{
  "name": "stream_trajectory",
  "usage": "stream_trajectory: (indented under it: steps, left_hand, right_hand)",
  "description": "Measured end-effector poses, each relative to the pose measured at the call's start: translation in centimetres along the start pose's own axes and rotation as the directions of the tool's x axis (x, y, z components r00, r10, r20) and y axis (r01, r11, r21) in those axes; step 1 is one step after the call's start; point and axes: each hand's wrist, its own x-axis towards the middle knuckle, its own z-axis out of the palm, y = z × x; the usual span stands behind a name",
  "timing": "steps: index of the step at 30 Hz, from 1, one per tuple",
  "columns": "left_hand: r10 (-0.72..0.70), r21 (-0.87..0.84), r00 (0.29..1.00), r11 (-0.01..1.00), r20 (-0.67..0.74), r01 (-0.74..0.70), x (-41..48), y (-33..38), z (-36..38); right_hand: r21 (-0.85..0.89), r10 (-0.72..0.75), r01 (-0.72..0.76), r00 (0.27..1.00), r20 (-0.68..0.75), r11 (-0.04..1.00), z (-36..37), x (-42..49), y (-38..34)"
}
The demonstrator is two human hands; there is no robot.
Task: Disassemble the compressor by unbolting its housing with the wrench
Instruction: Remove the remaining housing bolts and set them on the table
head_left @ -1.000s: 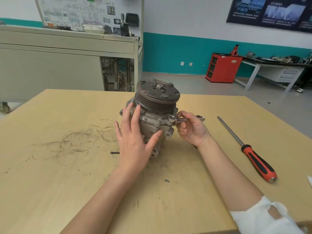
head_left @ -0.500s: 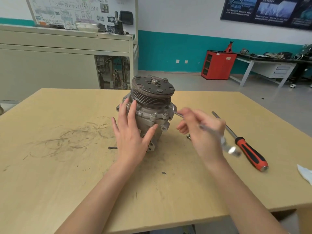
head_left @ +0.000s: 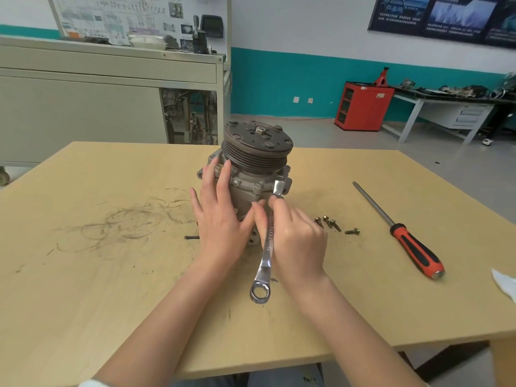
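- The grey metal compressor (head_left: 257, 174) is set on the pale wooden counter (head_left: 111, 275).
- To its right loose brass bolts (head_left: 327, 221) are laid, the red-handled screwdriver (head_left: 413, 245) beyond.

The compressor (head_left: 248, 191) is dull, rough-cast grey metal. The wrench (head_left: 265, 261) is glossy polished steel. The worktop (head_left: 111, 289) is pale, smooth wood, dark-smudged at nine o'clock. At three o'clock, the screwdriver (head_left: 402, 233) has a matt shaft and a red-black plastic handle.
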Motion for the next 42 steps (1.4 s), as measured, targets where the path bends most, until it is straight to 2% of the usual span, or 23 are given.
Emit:
stream_trajectory:
  steps: [6,7,8,9,10,11,12,13,14,17,19,22,26,30,33,36,37,39,41,42]
  left_hand:
    - [0.026,0.004,1.0,1.0,-0.013,-0.026,0.1,0.1,-0.1]
    - [0.027,0.006,1.0,1.0,-0.011,-0.027,0.1,0.2,-0.2]
    - [0.029,0.009,1.0,1.0,-0.007,-0.028,0.1,0.2,-0.3]
    - [0.029,0.011,1.0,1.0,-0.002,-0.029,0.1,0.2,-0.4]
    - [0.03,0.012,1.0,0.999,0.003,-0.03,0.1,0.2,-0.5]
    - [0.031,0.013,0.999,0.999,0.009,-0.031,0.1,0.3,-0.5]
    - [0.03,0.015,0.999,0.999,0.013,-0.03,0.0,0.3,-0.6]
    - [0.028,0.017,1.0,0.999,0.012,-0.028,0.0,0.4,-0.6]
    - [0.023,0.019,1.0,1.0,0.012,-0.023,0.1,0.5,-0.6]
    - [0.014,0.025,1.0,1.0,0.017,-0.014,0.1,0.6,-0.7]
    - [0.013,0.031,1.0,0.999,0.023,-0.013,0.1,0.6,-0.8]
    - [0.01,0.032,1.0,0.999,0.029,-0.011,0.1,0.7,-0.8]
    - [0.006,0.02,0.999,1.0,0.031,-0.007,0.1,0.7,-0.8]
    - [0.006,0.022,0.999,1.0,0.034,-0.007,0.1,0.7,-0.8]
    - [-0.003,0.031,0.999,1.0,0.034,0.002,0.1,0.9,-0.8]
    - [-0.006,0.029,0.999,1.0,0.036,0.005,0.1,0.9,-0.9]
    - [-0.008,0.029,0.999,1.0,0.037,0.007,0.1,0.9,-0.9]
    - [-0.012,0.028,0.999,1.0,0.043,0.011,0.1,1.0,-1.0]
    - [-0.011,0.025,0.999,1.0,0.044,0.01,0.1,1.0,-1.0]
    - [-0.008,0.025,0.999,1.0,0.042,0.007,0.1,0.9,-1.0]
  right_hand:
    - [0.193,0.121,-0.12,0.993,0.007,0.974,0.9,-1.6,0.6]
    - [0.28,0.178,-0.181,0.983,0.036,0.943,0.9,-1.9,1.0]
    - [0.421,0.26,-0.282,0.959,0.109,0.862,0.9,-2.2,1.5]
    - [0.585,0.337,-0.408,0.912,0.231,0.701,0.8,-2.3,2.4]
    - [0.711,0.362,-0.53,0.844,0.395,0.461,0.7,-2.3,3.5]
    - [0.754,0.324,-0.62,0.775,0.543,0.217,0.7,-2.1,4.9]
    - [0.728,0.263,-0.685,0.707,0.656,0.023,0.8,-1.8,6.5]
    - [0.657,0.185,-0.745,0.633,0.752,-0.118,1.1,-1.1,8.1]
    - [0.572,0.106,-0.795,0.563,0.82,-0.203,1.7,-0.2,9.5]
    - [0.376,-0.089,-0.864,0.426,0.9,-0.336,4.2,2.2,11.3]
    - [0.304,-0.155,-0.871,0.387,0.909,-0.387,6.0,2.9,11.7]
    - [0.283,-0.184,-0.862,0.387,0.904,-0.421,7.8,3.2,11.7]
    - [0.283,-0.137,-0.825,0.394,0.909,-0.489,8.3,2.5,11.7]
    - [0.316,-0.096,-0.748,0.45,0.888,-0.584,7.1,2.7,11.5]
    - [0.421,-0.024,-0.751,0.501,0.865,-0.509,5.1,3.8,11.1]
    - [0.602,0.097,-0.748,0.601,0.793,-0.279,2.1,4.2,10.1]
    - [0.665,0.144,-0.731,0.65,0.746,-0.152,0.9,4.1,9.7]
    - [0.747,0.231,-0.636,0.769,0.596,0.193,-1.4,3.7,8.3]
    - [0.689,0.186,-0.374,0.924,0.335,0.621,-2.8,3.2,6.6]
    - [0.573,0.072,-0.172,0.979,0.193,0.802,-3.0,2.8,5.7]
